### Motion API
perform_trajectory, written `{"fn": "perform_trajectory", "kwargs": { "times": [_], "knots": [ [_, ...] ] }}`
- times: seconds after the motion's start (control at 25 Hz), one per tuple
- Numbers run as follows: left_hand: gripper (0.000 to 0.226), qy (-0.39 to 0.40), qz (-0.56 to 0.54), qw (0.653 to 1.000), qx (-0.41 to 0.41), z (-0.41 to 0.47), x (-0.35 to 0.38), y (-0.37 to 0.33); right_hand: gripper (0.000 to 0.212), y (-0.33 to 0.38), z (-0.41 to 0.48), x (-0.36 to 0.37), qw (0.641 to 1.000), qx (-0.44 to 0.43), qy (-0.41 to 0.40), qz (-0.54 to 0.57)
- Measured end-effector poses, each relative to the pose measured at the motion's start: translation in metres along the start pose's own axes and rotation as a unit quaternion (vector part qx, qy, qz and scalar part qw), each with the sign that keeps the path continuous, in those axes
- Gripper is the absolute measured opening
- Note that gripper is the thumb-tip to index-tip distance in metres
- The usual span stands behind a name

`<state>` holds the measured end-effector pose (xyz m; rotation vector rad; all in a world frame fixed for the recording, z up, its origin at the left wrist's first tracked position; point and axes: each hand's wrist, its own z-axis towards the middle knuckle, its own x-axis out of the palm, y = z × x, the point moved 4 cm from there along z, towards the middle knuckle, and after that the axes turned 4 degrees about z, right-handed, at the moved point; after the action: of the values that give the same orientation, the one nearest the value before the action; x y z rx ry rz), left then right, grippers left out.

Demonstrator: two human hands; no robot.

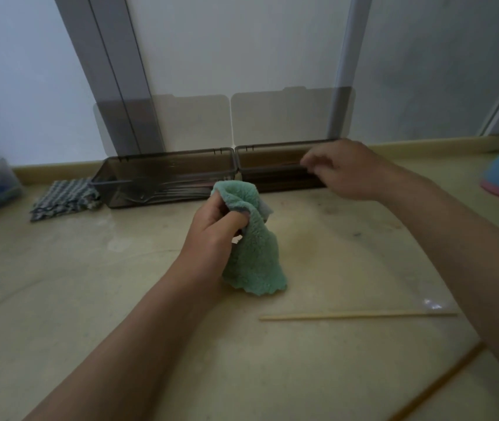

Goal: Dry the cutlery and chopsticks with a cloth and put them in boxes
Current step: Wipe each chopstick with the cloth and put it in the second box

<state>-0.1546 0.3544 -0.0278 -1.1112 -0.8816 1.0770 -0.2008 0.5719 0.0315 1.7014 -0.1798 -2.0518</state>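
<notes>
Mostly done, it seems: cutlery [146, 189] lies in the far left box [169, 156], the right hand [345, 170] pinches a thin chopstick [290, 163] over the far right box [268, 148], the left hand [211, 235] grips the green cloth [252, 259] mid-bench, and one loose chopstick [357, 315] waits near right.

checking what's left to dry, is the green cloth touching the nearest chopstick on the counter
Apart. Head view shows bare counter between the green cloth and that chopstick.

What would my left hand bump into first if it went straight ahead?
Probably the front wall of the left box, just beyond the left hand and its green cloth; depth is unclear.
</notes>
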Motion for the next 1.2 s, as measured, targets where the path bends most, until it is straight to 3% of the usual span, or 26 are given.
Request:
{"fn": "perform_trajectory", "kwargs": {
  "times": [0.08,0.16,0.28,0.36,0.44,0.56,0.64,0.8,0.92,1.2],
  "knots": [
    [0.025,0.002,0.006,1.000,0.001,0.000,0.001,-0.001,0.011,0.024,-0.046,0.004,0.983,-0.011,0.179,0.035],
    [0.023,0.002,0.016,1.000,0.001,-0.002,0.001,-0.001,0.014,0.038,-0.089,0.019,0.937,0.021,0.347,0.010],
    [0.021,-0.010,0.022,1.000,-0.001,-0.003,0.000,0.000,0.018,0.040,-0.116,0.040,0.909,0.036,0.407,-0.078],
    [0.022,-0.015,0.027,1.000,-0.001,-0.004,-0.003,0.000,0.008,0.037,-0.113,0.039,0.915,0.022,0.394,-0.090],
    [0.027,-0.017,0.026,0.999,-0.009,-0.004,-0.005,-0.002,0.005,0.035,-0.104,0.025,0.941,0.009,0.339,-0.001],
    [0.025,-0.017,0.025,0.999,-0.016,-0.002,-0.005,-0.002,0.010,0.031,-0.083,0.012,0.954,0.024,0.146,0.259],
    [0.024,0.016,0.022,0.999,-0.017,-0.001,-0.001,-0.003,0.013,0.035,-0.076,0.025,0.958,-0.019,0.070,0.279],
    [0.022,0.012,0.005,0.999,-0.032,-0.002,0.007,0.000,0.012,0.042,-0.076,0.046,0.971,-0.095,0.035,0.215],
    [0.037,-0.038,0.018,0.998,-0.039,-0.003,0.007,-0.002,0.010,0.043,-0.080,0.050,0.970,-0.102,0.028,0.221],
    [0.037,-0.136,0.031,0.989,-0.052,-0.004,0.003,-0.003,0.013,0.048,-0.081,0.057,0.958,-0.110,0.049,0.259]
  ]
}}
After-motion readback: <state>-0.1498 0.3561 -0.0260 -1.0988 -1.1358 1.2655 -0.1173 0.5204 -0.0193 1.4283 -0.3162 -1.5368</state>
